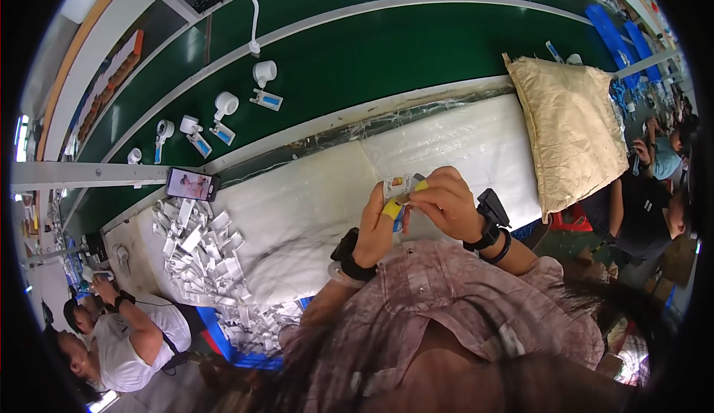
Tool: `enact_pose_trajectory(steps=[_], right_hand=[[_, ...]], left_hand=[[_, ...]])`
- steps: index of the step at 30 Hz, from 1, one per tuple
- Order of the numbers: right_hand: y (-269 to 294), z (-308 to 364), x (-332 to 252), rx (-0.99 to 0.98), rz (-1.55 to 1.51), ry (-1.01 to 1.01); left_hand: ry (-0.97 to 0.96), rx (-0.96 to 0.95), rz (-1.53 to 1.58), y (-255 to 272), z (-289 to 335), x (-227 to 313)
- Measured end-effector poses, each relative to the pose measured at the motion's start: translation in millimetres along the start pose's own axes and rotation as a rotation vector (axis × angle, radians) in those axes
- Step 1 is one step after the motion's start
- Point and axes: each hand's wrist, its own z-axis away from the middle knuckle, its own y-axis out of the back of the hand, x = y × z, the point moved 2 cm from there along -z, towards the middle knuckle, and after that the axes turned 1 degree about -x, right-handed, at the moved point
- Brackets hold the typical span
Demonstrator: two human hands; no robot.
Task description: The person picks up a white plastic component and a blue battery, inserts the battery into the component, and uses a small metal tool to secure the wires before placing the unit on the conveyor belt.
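Both my hands are raised close to my body over the near side of the white-covered table (327, 182). Closed around a small white plastic part (394, 187) is my left hand (375, 223), with a yellow wrap on its thumb. My right hand (452, 203) pinches at the same part from the other side, and yellow shows at one of its fingertips too. A bit of blue shows below the part, between the hands. My fingers hide much of the part, so its full shape cannot be made out.
A heap of white plastic pieces (199, 253) lies left, above a blue crate (256, 357) of more pieces. A phone (193, 184) leans nearby. Several white round-headed parts (226, 104) lie on the green conveyor (335, 56). A tan sack (573, 134) stands right. People sit on both sides.
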Motion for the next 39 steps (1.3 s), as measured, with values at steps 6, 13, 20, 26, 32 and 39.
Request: enact_pose_trajectory(steps=[6, 13, 20, 26, 32, 39], right_hand=[[1, 3, 4, 0.028, 0.056, -0.007], [0, 4, 8, 0.026, 0.069, 0.002], [-1, 6, 13, 0.039, 0.041, -0.005], [2, 0, 14, -0.004, 0.042, -0.026], [1, 1, 23, -0.045, 0.029, -0.004], [-1, 2, 30, -0.065, 0.006, -0.016]], left_hand=[[-0.01, -0.029, -0.037, -5, -1, 0], [-0.027, -0.026, -0.074, -8, -2, -1], [-0.023, -0.029, -0.106, -6, -5, -1], [-0.088, -0.015, -0.141, -3, -6, -13], [-0.053, -0.037, -0.256, -1, -6, -15], [-0.095, 0.036, -0.282, 4, -11, -27]])
